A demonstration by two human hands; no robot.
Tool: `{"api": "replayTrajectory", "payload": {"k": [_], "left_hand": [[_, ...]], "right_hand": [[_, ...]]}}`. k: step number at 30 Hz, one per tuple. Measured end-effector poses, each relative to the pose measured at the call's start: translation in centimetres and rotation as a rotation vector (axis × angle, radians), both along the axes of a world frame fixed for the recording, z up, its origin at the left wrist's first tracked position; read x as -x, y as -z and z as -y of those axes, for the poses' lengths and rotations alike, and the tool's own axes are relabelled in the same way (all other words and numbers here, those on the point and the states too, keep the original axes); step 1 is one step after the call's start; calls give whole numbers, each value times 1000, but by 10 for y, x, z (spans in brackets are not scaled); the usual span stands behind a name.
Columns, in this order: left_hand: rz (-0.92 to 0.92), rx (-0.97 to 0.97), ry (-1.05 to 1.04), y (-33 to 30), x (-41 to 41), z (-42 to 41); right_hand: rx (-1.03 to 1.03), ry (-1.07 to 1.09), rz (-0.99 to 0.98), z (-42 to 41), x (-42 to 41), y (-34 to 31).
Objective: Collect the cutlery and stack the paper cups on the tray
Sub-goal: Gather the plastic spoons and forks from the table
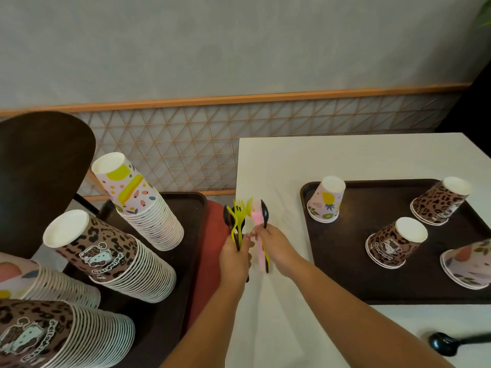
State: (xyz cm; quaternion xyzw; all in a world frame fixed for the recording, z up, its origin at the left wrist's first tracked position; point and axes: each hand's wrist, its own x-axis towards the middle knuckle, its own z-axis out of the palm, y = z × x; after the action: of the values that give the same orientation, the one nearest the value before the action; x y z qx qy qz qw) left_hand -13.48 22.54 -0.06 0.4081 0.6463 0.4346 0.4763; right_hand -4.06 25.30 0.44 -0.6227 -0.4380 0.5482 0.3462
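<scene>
My left hand [235,254] grips a bunch of plastic cutlery: yellow forks [238,216] and black spoons, held upright at the white table's left edge. My right hand [275,245] holds a pink fork [257,221], a black spoon [265,212] and a yellow piece, right beside the left bunch. On the dark tray [353,261] at the right, several paper cups stand upside down: a fruit-print cup [326,199], a leopard-print cup [396,241], another leopard cup [441,199] and a pale cup [470,264] at the edge.
A second dark tray [191,205] at the left carries tall leaning cup stacks: a fruit-print stack [138,200] and leopard stacks [106,256]. A loose black spoon [446,342] lies on the white table [292,160] near the lower right. A dark chair back [39,168] stands far left.
</scene>
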Motion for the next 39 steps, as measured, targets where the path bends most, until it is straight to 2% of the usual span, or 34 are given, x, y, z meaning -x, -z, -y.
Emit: {"api": "replayTrajectory", "payload": {"k": [6,9,12,15,17,19,20,22,26,31,34,39], "left_hand": [[28,45,213,-8,-17,-12],[43,36,283,-9,-18,-19],[127,41,361,-12,-17,-27],[58,16,396,-19,-17,-38],[-51,-23,379,-21,-16,-47],[-149,-31,364,-20,-15,-55],[-176,-34,355,-19,-14,-57],[-189,-34,346,-17,-13,-60],[-195,-29,364,-14,-15,-58],[-274,-66,385,-15,-19,-50],[-403,-139,393,-19,-20,-44],[-631,-296,463,-31,-26,-25]], "right_hand": [[112,177,-152,-4,-9,-8],[98,122,-174,-8,-20,-11],[90,15,-61,-15,-24,-15],[-14,-80,115,-24,-33,-22],[-132,-116,330,-33,-43,-21],[-254,-174,728,-39,-54,-13],[-353,-235,999,-40,-58,-4],[-289,-201,1242,-43,-62,5],[-116,-394,1417,-45,-64,16],[-137,-431,1350,-30,-59,22],[-174,-455,1291,-19,-57,21],[-311,-428,1044,21,-70,6]]}}
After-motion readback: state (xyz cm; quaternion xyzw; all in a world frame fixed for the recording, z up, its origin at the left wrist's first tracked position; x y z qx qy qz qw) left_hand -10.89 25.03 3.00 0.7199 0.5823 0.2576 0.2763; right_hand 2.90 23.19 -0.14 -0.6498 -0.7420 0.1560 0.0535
